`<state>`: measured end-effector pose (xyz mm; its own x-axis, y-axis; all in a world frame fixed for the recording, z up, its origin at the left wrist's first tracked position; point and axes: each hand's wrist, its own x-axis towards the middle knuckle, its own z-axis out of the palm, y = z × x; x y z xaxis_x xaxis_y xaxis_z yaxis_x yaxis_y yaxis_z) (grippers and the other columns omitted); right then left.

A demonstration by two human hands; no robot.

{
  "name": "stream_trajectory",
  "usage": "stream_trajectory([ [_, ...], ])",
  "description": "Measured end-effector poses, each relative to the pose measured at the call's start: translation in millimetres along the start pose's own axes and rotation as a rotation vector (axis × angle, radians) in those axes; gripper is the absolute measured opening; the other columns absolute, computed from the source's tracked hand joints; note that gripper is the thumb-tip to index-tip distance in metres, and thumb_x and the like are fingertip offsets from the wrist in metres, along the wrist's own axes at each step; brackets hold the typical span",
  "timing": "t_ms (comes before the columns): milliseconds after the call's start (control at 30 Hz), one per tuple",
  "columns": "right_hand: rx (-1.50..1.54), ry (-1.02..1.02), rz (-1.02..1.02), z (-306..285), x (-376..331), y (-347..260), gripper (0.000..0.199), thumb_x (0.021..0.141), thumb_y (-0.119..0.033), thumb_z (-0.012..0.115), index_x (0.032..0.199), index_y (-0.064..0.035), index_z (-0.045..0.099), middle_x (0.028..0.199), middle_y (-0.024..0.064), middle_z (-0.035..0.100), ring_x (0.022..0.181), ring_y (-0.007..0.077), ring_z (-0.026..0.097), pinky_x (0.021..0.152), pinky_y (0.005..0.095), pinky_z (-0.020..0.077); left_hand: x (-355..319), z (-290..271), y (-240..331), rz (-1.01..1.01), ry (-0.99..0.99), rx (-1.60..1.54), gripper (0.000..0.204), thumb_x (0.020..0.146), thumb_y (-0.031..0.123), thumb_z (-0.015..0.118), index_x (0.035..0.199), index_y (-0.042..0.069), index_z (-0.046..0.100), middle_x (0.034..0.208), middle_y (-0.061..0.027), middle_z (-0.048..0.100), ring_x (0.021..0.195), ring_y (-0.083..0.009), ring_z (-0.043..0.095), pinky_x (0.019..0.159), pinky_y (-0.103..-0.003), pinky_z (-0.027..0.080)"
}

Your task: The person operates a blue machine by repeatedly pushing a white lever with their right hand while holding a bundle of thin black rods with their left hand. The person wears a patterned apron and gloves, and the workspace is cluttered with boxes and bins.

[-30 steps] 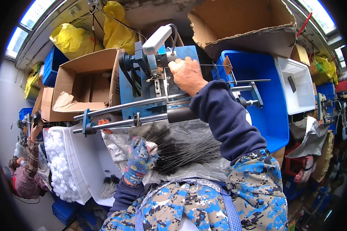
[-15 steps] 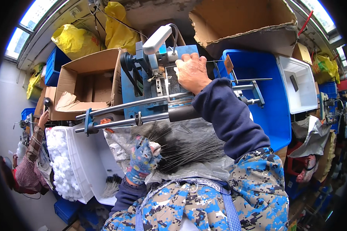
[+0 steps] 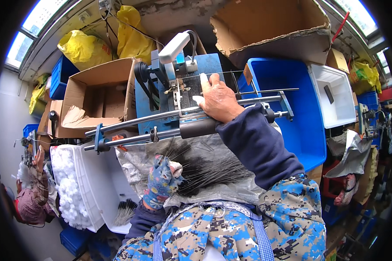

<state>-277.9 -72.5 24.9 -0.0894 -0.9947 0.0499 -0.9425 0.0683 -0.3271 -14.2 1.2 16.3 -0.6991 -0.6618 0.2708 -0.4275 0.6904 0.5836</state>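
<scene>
My right hand (image 3: pixel 221 99) lies over the machine's dark work plate (image 3: pixel 190 94), palm down. Its thumb and index finger, both white-tipped, are spread apart, with nothing visible between them. A thin rod (image 3: pixel 222 72) runs past the index fingertip. My left hand (image 3: pixel 163 178), in a flowered blue glove with bare fingertips, is closed low in front of me. Thin wires (image 3: pixel 172 151) fan out beyond its curled fingers; the grip itself is partly hidden. Beside it a pile of thin dark wires (image 3: pixel 215 172) spreads over a grey-white sheet (image 3: pixel 231 191) on my lap.
Two steel rails (image 3: pixel 148 116) cross before the blue machine (image 3: pixel 209 63). A blue bin (image 3: pixel 307 108) stands right, a cardboard box (image 3: pixel 96 124) left. One white bin (image 3: pixel 111 174) holds black-tipped wires (image 3: pixel 125 212); white pieces (image 3: pixel 69 187) fill another. A co-worker (image 3: pixel 32 198) sits far left.
My right hand has shifted slightly down on the plate, and its thumb and index finger have spread. My left hand stays put. The co-worker's raised hand has come down from a black knob.
</scene>
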Motion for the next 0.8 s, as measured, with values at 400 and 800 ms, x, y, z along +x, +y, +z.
stream_trajectory([
  [400, 0.024, 0.046, -0.125, 9.5, 6.5, -15.8, 0.063, 0.079, -0.032, 0.063, 0.119, 0.0107, 0.039, 0.102, 0.0231, 0.049, 0.084, 0.0349, 0.059, 0.072, 0.0386, 0.0503, 1.2, -15.2, 3.3, -0.001, 0.073, 0.020, 0.025, 0.064, 0.004, 0.067, 0.088, 0.011, 0.062, 0.074, -0.0064, 0.059, 0.068, -0.0284, 0.057, 0.063, -0.039, 0.043],
  [800, -0.456, 0.076, -0.102, -27.1, 23.1, 39.6, 0.017, 0.077, -0.014, 0.059, 0.093, -0.0081, 0.061, 0.092, 0.0068, 0.060, 0.093, 0.0240, 0.052, 0.077, 0.0394, 0.0390, 0.7, -9.0, 2.1, -0.088, 0.078, -0.051, 0.026, 0.066, -0.004, 0.065, 0.090, 0.005, 0.059, 0.079, -0.0101, 0.063, 0.069, -0.0288, 0.059, 0.065, -0.036, 0.046],
])
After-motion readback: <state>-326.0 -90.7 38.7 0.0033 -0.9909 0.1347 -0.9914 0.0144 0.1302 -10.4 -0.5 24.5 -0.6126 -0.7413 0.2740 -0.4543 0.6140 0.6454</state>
